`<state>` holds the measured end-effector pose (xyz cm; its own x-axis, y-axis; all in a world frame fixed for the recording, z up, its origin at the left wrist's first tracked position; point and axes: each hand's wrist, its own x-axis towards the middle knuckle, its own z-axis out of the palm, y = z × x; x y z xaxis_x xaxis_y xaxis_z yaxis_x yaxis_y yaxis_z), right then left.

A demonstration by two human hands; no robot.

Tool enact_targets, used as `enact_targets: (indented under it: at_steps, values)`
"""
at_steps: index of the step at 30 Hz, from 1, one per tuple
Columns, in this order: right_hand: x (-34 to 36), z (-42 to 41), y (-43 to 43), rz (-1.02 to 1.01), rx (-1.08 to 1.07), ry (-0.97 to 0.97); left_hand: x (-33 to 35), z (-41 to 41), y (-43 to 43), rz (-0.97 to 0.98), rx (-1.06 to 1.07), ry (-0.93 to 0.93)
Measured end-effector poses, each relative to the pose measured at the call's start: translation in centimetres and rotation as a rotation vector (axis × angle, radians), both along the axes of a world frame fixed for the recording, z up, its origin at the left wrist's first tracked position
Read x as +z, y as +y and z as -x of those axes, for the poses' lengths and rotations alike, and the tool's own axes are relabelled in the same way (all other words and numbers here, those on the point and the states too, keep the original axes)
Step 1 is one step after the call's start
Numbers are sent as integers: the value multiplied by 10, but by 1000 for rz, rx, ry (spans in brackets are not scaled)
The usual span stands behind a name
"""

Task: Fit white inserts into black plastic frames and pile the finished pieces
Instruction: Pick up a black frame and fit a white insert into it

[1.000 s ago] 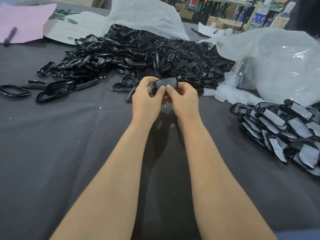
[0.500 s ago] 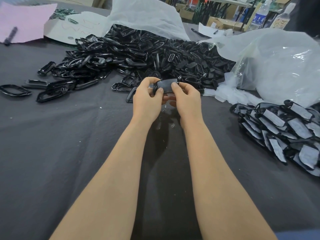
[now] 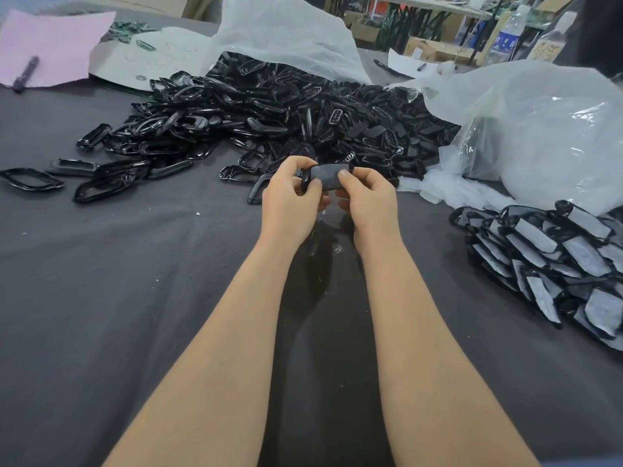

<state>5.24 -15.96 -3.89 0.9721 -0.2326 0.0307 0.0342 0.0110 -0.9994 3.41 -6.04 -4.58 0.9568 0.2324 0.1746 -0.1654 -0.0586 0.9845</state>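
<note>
While both bare forearms reach up the middle of the dark grey cloth-covered table point(image 3: 101, 298), the left hand point(image 3: 291, 200) and right hand point(image 3: 369, 200) meet at centre, fingers curled and pinching one glossy black oval plastic frame with a pale matte insert point(image 3: 325, 176) between them. Left thumb presses its left end, right thumb sits on the right end, and the piece is lifted clear of the cloth. Compared with half a second back, the piece sits a touch more level and the hands have barely shifted.

At twelve o'clock sprawls a big heap of shiny black empty frames point(image 3: 269, 119), far too many to count, spilling toward nine o'clock where a few loose ones lie apart. At three o'clock, a stacked pile of finished frames with whitish inserts point(image 3: 553, 257), overlapping like roof tiles, too many to count exactly. Two crinkled translucent plastic bags: one at twelve point(image 3: 286, 32), one at two o'clock point(image 3: 546, 129). One pink paper sheet point(image 3: 57, 45) at ten o'clock with one dark marker pen point(image 3: 25, 74) on it.
</note>
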Motion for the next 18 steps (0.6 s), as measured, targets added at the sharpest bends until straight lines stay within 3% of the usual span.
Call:
enact_targets:
  at_steps: [18]
  values:
    - [-1, 0, 1, 32, 42, -51, 2, 2, 3, -67, 84, 9]
